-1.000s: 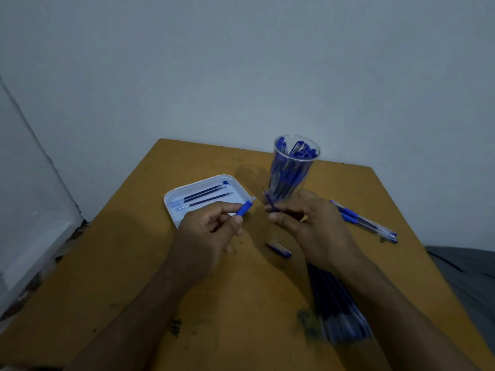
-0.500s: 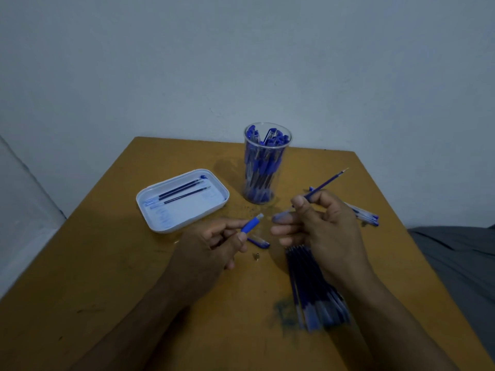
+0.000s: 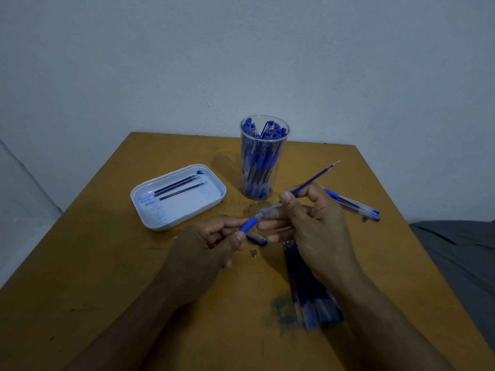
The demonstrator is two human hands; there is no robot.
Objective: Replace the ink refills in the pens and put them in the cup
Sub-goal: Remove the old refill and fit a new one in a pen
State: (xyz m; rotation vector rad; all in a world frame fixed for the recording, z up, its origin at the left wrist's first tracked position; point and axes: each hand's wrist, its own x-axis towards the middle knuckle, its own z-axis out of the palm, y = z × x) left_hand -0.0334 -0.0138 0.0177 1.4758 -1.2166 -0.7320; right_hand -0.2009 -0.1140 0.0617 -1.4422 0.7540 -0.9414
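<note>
My left hand pinches a pen barrel by its blue grip, open end pointing up and right. My right hand holds a thin blue ink refill between thumb and fingers, tip aimed up to the right, its clear tail end at the barrel's mouth. A clear cup full of blue pens stands behind the hands. A blue pen cap and a small metal tip lie on the table under my hands.
A white tray with a few refills sits at the left on the brown table. A bundle of refills lies under my right forearm. Two or three pens lie at the right. Grey cloth borders the table's right edge.
My right hand has pulled the refill out and swung it so the tip points up right, tail toward the barrel. The hands have drawn closer together. The camera view shifted.
</note>
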